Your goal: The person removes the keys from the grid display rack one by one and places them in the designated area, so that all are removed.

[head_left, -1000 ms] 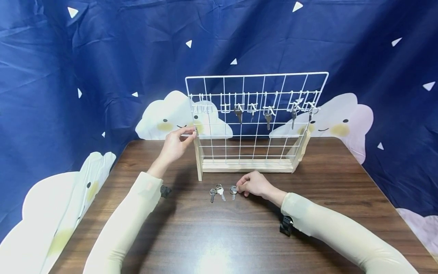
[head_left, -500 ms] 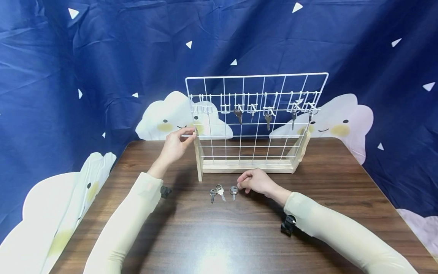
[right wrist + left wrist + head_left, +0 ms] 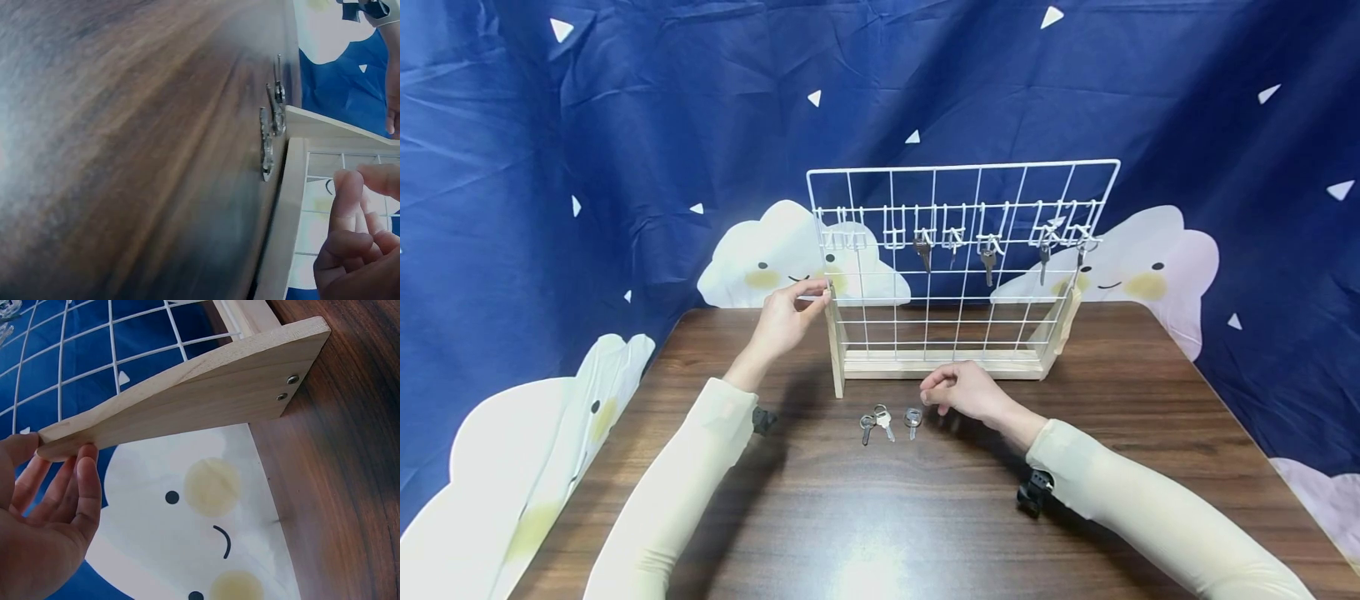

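At the back of the table stands a key rack, a white wire grid [image 3: 962, 165] in a wooden frame [image 3: 940, 365]. My left hand [image 3: 781, 322] pinches the upper tip of its left wooden side panel [image 3: 187, 400] between thumb and fingers. My right hand [image 3: 967, 392] hovers just in front of the base, fingers loosely bent and holding nothing. Left of its fingertips, a key on a ring [image 3: 913, 422] lies on the table. Two more ringed keys, a dark-headed key [image 3: 867, 427] and a silver key [image 3: 885, 422], lie side by side farther left.
Several keys, among them a brown-headed key [image 3: 922, 251], hang from white hooks on the grid's middle and right. The hooks on the left carry no keys. Behind the brown wooden table [image 3: 820, 517] hangs a blue curtain [image 3: 647, 142] with cloud shapes.
My right hand has drawn back from the nearest key and risen slightly toward the rack's base. That key stays on the table. The left hand keeps its place on the side panel.
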Available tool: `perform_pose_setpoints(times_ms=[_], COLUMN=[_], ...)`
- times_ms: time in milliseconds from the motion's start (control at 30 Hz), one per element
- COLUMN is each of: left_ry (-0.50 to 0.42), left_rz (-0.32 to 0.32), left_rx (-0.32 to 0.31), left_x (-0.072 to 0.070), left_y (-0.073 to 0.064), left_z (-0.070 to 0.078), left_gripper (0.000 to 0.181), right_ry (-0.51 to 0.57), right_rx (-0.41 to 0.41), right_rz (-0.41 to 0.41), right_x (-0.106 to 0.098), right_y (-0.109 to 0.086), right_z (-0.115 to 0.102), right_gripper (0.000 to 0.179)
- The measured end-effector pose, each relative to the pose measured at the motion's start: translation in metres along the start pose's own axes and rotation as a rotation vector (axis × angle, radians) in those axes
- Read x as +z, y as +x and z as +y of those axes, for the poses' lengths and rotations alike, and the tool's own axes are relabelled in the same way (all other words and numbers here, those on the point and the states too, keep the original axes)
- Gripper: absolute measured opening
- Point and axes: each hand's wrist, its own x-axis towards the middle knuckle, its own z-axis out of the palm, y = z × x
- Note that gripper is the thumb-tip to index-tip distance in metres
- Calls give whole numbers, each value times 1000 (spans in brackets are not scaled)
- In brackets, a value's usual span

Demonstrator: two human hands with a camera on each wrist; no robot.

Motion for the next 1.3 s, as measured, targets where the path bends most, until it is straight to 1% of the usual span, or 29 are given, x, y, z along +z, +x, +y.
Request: perform_pose_setpoints(times_ms=[133,300,467,600,733,867,1100,1300], left_ry=[3,3,-13,-11,-2,1,-5,-5], left_rz=[2,3,6,9,7,5,9,3], left_rx=[3,1,0,-5,-14,-19,-19,-23], left_x=[0,1,2,2,1,1,2,2], left_y=[0,0,1,1,1,1,1,1], left_z=[0,0,0,-1,-1,-1,-1,-1], left_gripper=[33,33,33,33,33,34,33,33], right_ry=[-9,-15,14,14,14,38,68,115], right_rx=[-9,-10,-38,-62,-82,-99,-131,-132], right_rz=[11,14,34,64,74,83,85,81], right_x=[-2,-4,-8,-11,-13,-16,-23,-28], right_y=[-2,-3,-4,-4,-4,-4,-5,-6], right_z=[-5,-9,-17,-22,-26,-31,-41,-50], right_gripper=[16,19,22,20,20,20,24,28])
